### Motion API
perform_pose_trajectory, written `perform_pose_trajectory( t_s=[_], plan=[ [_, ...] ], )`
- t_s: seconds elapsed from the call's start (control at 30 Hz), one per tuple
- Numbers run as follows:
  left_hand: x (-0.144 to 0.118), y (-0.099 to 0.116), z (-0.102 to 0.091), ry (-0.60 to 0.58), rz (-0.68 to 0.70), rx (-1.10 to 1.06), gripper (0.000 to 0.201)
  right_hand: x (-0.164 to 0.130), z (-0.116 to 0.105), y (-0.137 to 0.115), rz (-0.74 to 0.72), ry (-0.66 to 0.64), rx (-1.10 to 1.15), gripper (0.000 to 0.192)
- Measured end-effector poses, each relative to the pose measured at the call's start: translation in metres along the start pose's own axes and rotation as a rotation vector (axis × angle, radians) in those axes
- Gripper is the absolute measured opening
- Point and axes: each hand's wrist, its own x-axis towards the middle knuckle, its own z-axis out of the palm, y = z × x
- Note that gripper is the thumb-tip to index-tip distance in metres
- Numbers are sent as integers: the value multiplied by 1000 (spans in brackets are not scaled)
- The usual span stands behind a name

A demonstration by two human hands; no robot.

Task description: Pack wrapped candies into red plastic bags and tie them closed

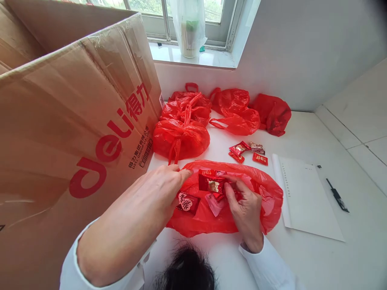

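I have an open red plastic bag lying flat on the white table right in front of me, with several wrapped candies on it. My left hand rests on the bag's near-left edge, fingers closed together and pressing it down beside a heart-printed candy. My right hand pinches a red candy packet at the bag's middle. Holding the rim flat while loading seems wise, since the film crumples easily. Four loose candies lie just beyond, tied red bags behind them. The cardboard box crowds my left arm; a paper sheet and pen lie to the right.
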Motion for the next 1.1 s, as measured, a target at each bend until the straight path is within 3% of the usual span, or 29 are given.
perform_pose_trajectory(
  t_s=[0.37,0.47,0.63,0.77,0.87,1.0,1.1],
  plan=[
    [-6,-9,7,50,71,-31,42,3,-2,3,35,34,-6,19],
    [-5,-11,10,48,83,26,47,4,-6,8,121,126,34,21],
    [-4,-12,20,70,67,113,57,13,-9,20,279,359,388,21],
    [-7,-11,29,120,104,173,66,21,-8,30,333,408,651,20],
    [-8,-10,32,103,112,193,66,22,-9,32,332,352,588,23],
    [-5,-9,32,56,69,231,71,17,-11,21,270,77,325,27],
    [-1,-6,29,-6,34,256,68,7,-4,10,143,-97,115,24]
  ],
)
